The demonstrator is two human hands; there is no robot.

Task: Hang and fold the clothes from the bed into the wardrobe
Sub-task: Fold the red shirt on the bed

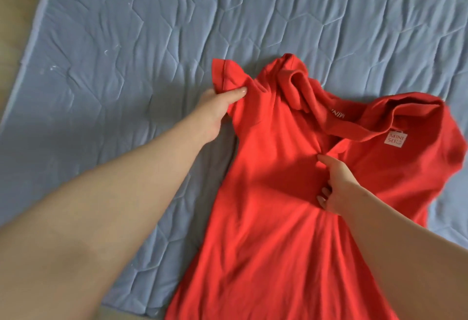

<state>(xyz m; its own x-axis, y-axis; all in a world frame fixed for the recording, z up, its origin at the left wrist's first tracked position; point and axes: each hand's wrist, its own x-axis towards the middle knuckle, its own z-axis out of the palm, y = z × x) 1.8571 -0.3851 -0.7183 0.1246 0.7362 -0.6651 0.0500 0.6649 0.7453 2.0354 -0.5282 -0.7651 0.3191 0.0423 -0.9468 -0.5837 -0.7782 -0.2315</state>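
A red polo shirt (273, 193) lies spread on the blue quilted bed cover (126, 54), collar away from me and crumpled, with a white logo patch (393, 138) on the chest. My left hand (215, 109) pinches the shirt's left sleeve near the shoulder, thumb on top of the cloth. My right hand (336, 188) is at the placket below the collar, fingers curled into a bunch of the red fabric. The shirt's hem runs out of the bottom of the view.
The blue cover's left edge (30, 66) runs diagonally, with a beige surface beyond it at the left and bottom left. Bare blue cover lies above and left of the shirt. No wardrobe or hanger is in view.
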